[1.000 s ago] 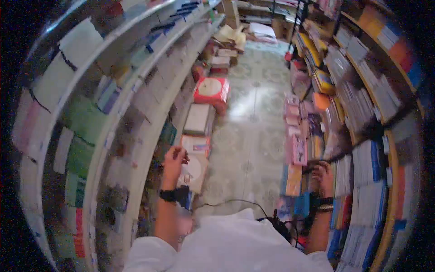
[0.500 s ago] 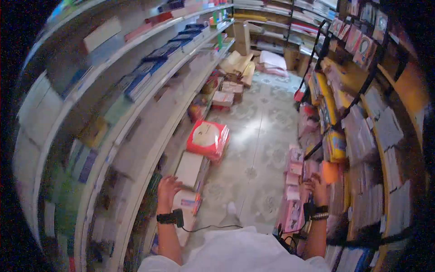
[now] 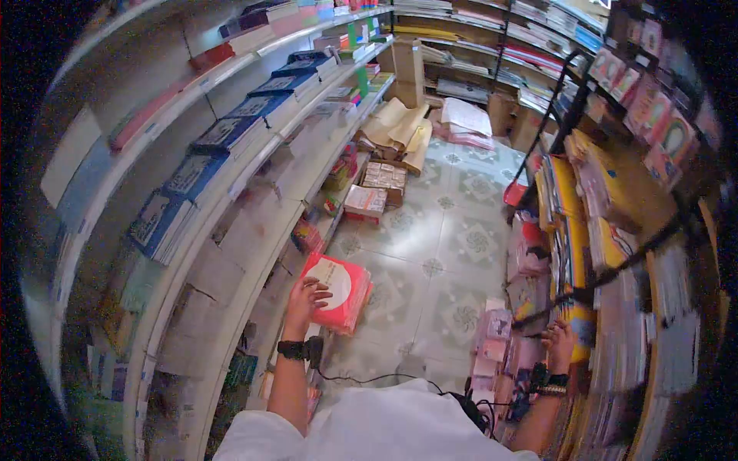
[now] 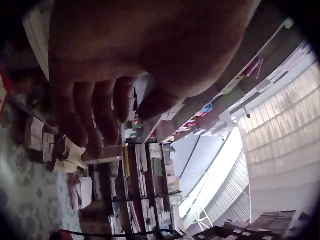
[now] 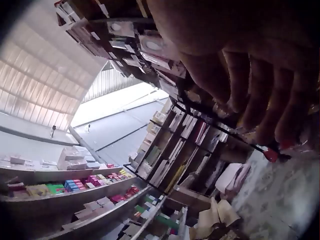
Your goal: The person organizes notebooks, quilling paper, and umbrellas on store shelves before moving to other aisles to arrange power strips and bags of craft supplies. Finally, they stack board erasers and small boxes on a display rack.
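Observation:
My left hand hangs in the air with relaxed fingers, overlapping a stack of red packages with a round cream label in the head view. Nothing shows between its loosely bent fingers in the left wrist view. On the other side, my right hand is held beside the right-hand shelves, close to stacked yellow-edged books. In the right wrist view, its fingers droop loosely and hold nothing.
White shelves with blue books line the left. A black rail stands before the right shelves. Pink boxes, white cartons and brown paper lie along the tiled floor. A cable runs from the left wrist.
The view has moved forward along the aisle, so the red packages now appear beside my left hand and the back shelves are nearer. Both hands stay raised in front and remain relaxed.

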The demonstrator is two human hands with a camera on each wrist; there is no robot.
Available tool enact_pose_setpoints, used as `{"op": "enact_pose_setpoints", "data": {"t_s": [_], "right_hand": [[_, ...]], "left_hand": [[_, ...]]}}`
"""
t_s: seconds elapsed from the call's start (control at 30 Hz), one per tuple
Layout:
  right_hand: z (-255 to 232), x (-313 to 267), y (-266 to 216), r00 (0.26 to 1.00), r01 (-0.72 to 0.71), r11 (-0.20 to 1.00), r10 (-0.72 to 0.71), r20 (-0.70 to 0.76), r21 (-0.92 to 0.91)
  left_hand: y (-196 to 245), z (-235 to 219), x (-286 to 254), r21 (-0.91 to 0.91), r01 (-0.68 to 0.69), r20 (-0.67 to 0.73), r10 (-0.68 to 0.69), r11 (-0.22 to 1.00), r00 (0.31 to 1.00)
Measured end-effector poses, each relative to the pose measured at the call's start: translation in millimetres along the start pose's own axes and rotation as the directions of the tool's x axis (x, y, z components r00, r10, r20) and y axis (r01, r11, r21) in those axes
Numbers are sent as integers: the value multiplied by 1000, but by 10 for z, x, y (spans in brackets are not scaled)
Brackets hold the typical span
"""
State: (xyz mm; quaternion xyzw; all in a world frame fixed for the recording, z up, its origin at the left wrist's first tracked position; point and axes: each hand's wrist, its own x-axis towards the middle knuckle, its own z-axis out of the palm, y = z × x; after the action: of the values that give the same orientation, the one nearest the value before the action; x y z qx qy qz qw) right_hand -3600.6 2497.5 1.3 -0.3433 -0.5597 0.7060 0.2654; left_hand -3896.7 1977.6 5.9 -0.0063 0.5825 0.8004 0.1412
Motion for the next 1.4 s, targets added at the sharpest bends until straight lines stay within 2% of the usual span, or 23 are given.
{"op": "enact_pose_setpoints", "data": {"t_s": [0.1, 0.13, 0.2, 0.33, 0.4, 0.47, 0.5, 0.53, 0.57, 0.6, 0.63, 0.67, 0.77, 0.83, 0.87, 0.97, 1.1, 1.13, 1.17, 1.23, 1.27, 1.33, 1.4], "right_hand": [[408, 731, -102, 1000, -6, 999, 6, 1, 46], [305, 1185, 81, 931, 329, 892, -251, 264, -311], [857, 1650, -211, 989, 30, 998, -37, 142, 52], [1751, 2354, -656, 985, 55, 994, -38, 169, -97], [1988, 2720, -708, 983, 122, 980, -97, 156, -159], [1999, 3120, -681, 983, 165, 963, -142, 116, -213], [1938, 3310, -605, 985, 167, 966, -156, 73, -195], [1858, 3346, -522, 988, 154, 971, -153, 22, -184], [1838, 3295, -529, 987, 139, 974, -151, -50, -181], [1833, 3212, -650, 986, 36, 991, -57, -158, -130], [1795, 3196, -761, 965, -58, 997, 40, -258, -60], [1786, 3152, -794, 956, 40, 998, -23, -294, 54], [1583, 3113, -1041, 885, -21, 998, -6, -466, -54], [1473, 3071, -980, 835, 69, 998, -65, -546, -13], [1424, 3037, -1007, 806, 120, 993, -94, -585, 6], [1165, 3038, -886, 709, 186, 983, -142, -691, -12], [731, 3242, -596, 605, 203, 976, -58, -794, 83], [507, 3313, -434, 553, 157, 987, -120, -825, -38], [391, 3359, -263, 502, 93, 985, -171, -848, -143], [325, 3356, -512, 476, 129, 990, -109, -873, -53], [180, 3413, -554, 398, 46, 986, -163, -903, -158], [69, 3473, -570, 309, -64, 975, -184, -933, -213], [-44, 3558, -759, 113, -172, 731, -652, -750, -661]], "left_hand": [[150, 172, 436, 55, 49, -132, -41, 997, 990], [231, 254, 530, 77, 21, -161, -9, 997, 987], [234, 38, 949, -2, -11, -85, 11, 1000, 996], [229, 19, 1473, 356, -141, -232, 234, 924, 944], [66, -152, 1947, -55, -12, -229, -1, 998, 973], [-37, -96, 2520, 466, 104, -223, 3, 879, 975], [-234, -167, 2939, 487, 91, -168, -9, 868, 986], [-554, -288, 3395, 85, 106, -29, -104, 991, 994], [-686, -282, 3838, -329, 193, 134, -157, 924, 979], [-466, 43, 4038, -61, 256, 6, -256, 965, 967], [-443, 267, 4402, -39, 280, 76, -277, 959, 958], [-502, 514, 4744, -72, 290, 177, -274, 954, 945], [-332, 1779, 5251, 100, 207, 275, -227, 973, 934], [-396, 2232, 5693, 348, -207, 506, 2, 914, 862], [-293, 2642, 5720, 161, -33, 487, -50, 986, 872], [-505, 3358, 6355, 226, 229, 608, -321, 947, 727], [-778, 4210, 6320, 290, 34, 670, -228, 957, 706], [-872, 4315, 6365, 286, -81, 760, -174, 955, 626], [-673, 4598, 6147, 457, -18, 689, -341, 889, 639], [-529, 4952, 6003, 538, -171, 786, -417, 826, 457], [-566, 5124, 6048, 538, -188, 791, -416, 822, 448], [-629, 5314, 6197, 540, -321, 841, -483, 778, 246], [-701, 5553, 6299, 588, -337, 808, -512, 736, 292]]}}
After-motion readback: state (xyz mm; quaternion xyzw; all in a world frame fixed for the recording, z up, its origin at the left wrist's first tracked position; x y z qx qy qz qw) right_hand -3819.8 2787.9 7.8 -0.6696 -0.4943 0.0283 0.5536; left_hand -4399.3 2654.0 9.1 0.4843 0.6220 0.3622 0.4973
